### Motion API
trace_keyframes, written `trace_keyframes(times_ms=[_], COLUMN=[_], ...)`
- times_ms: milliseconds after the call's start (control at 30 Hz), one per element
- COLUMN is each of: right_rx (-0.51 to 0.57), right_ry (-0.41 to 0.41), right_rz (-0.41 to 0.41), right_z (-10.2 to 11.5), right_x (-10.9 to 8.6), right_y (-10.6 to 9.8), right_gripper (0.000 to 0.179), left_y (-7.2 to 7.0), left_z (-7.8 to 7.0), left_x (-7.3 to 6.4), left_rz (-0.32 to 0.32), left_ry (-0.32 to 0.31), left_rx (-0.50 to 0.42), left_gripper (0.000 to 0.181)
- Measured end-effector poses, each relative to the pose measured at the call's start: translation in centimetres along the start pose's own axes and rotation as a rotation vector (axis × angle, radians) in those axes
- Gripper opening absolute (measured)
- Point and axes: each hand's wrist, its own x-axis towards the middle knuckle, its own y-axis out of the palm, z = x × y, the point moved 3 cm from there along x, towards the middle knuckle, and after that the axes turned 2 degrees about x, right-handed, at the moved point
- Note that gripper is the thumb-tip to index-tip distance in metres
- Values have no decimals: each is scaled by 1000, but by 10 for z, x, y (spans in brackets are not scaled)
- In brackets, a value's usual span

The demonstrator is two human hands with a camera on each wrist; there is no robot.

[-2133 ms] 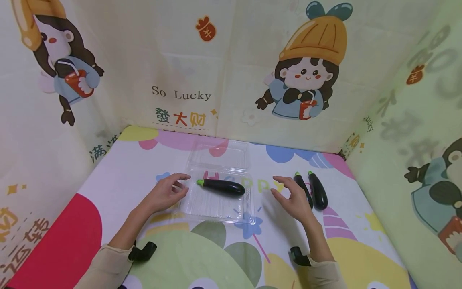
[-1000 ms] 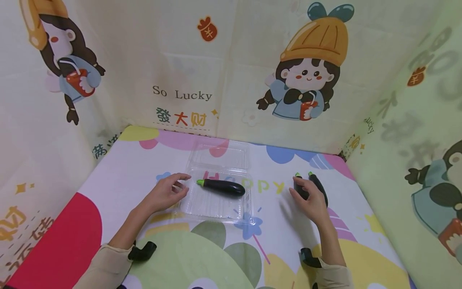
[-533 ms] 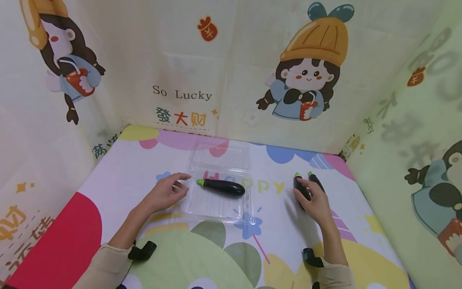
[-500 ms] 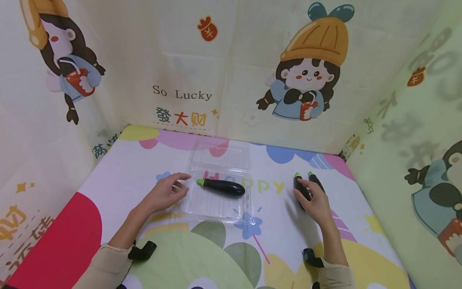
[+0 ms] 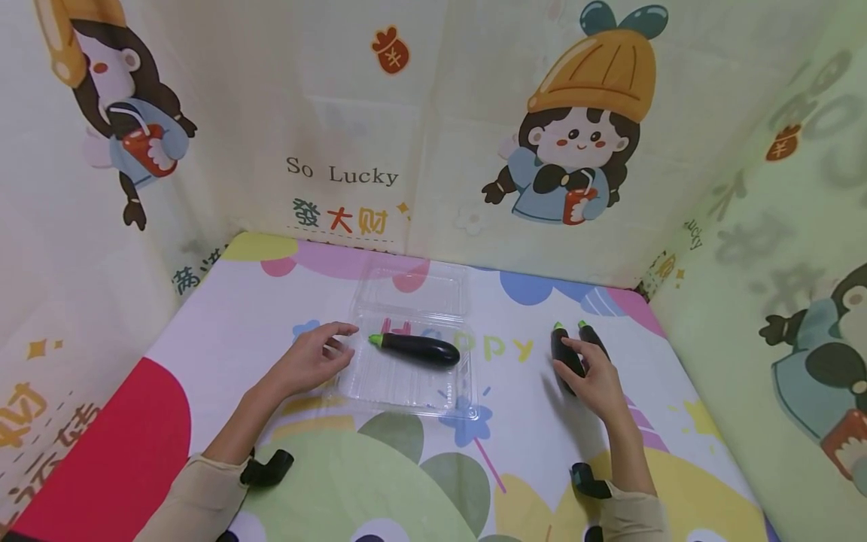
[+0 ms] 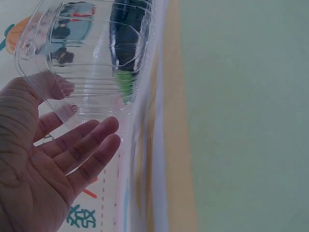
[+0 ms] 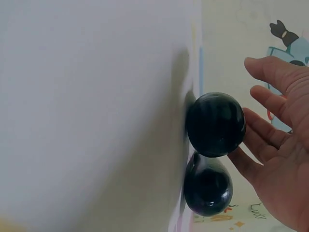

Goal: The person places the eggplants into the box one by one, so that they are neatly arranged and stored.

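My left hand (image 5: pixel 313 360) hovers at the left edge of a clear plastic clamshell box (image 5: pixel 386 384), fingers loosely bent and holding nothing. In the left wrist view its thumb shows through the plastic; whether it touches the box I cannot tell. One dark eggplant (image 5: pixel 420 351) with a green stem lies crosswise in the box. My right hand (image 5: pixel 596 380) is over two more eggplants, thumb and fingers apart above the nearer eggplant (image 5: pixel 564 350). The other eggplant (image 5: pixel 593 339) is partly hidden behind that hand. Fingers come close to the rounded end of an eggplant (image 7: pixel 216 124) in the right wrist view.
The box's lid (image 5: pixel 412 292) lies folded back on the far side. A patterned cloth (image 5: pixel 244 331) covers the table. Printed curtains (image 5: pixel 447 150) enclose its back and both sides. Black wrist mounts (image 5: pixel 267 468) sit at both cuffs.
My right hand has moved right, from the space between the box and the loose eggplants to above the nearer one, shifting only slightly lately. My left hand and the eggplants have stayed put.
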Motion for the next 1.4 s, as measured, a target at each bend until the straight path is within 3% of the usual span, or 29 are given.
trace_keyframes(times_ms=[233, 467, 733, 967, 1400], right_rx=[-37, -26, -36, -27, -16], right_ry=[29, -6, -58, -28, -48], right_rz=[56, 83, 70, 91, 68], right_z=[-4, -7, -9, -10, -8], right_x=[2, 1, -1, -2, -2], right_y=[-1, 2, 5, 3, 3], right_gripper=[51, 50, 50, 51, 50], left_y=[0, 0, 0, 0, 0], left_z=[-1, -1, 0, 0, -3], left_x=[1, 0, -1, 0, -1], left_rz=[-3, 1, 1, -4, -6], left_ry=[9, 9, 3, 6, 4], left_rx=[-3, -12, -17, -8, -9], left_gripper=[42, 42, 42, 41, 43])
